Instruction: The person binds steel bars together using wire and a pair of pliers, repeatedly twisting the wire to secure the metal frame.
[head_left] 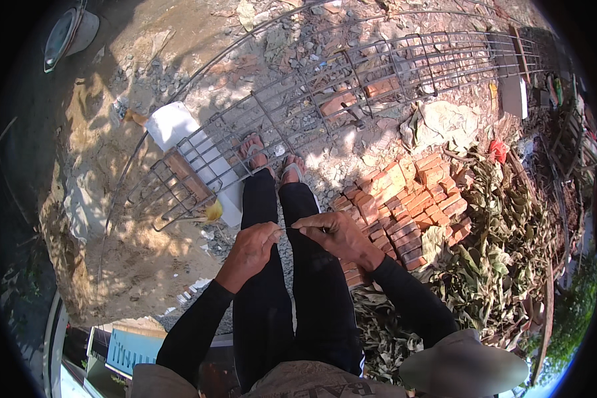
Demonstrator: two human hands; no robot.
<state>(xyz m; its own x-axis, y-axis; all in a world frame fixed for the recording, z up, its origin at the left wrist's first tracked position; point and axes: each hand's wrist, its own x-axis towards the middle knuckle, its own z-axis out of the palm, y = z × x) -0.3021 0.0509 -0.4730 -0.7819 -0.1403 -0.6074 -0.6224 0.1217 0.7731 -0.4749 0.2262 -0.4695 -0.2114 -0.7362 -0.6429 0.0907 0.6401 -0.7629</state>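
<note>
Between my two hands, in front of my knees, a short length of thin wire is stretched. My left hand is closed, pinching one end of it between thumb and forefinger. The fingers of my right hand pinch the other end. Beyond my hands lies a long rebar cage, its near end close to my feet and its far end off to the upper right. A brown block and a white slab are under the near end. Neither hand touches the cage.
To my right is a pile of red bricks, with dry leaves heaped beside it. A bucket stands at the far left. Loose bricks and rubble lie under the cage. A red scrap is near the leaves.
</note>
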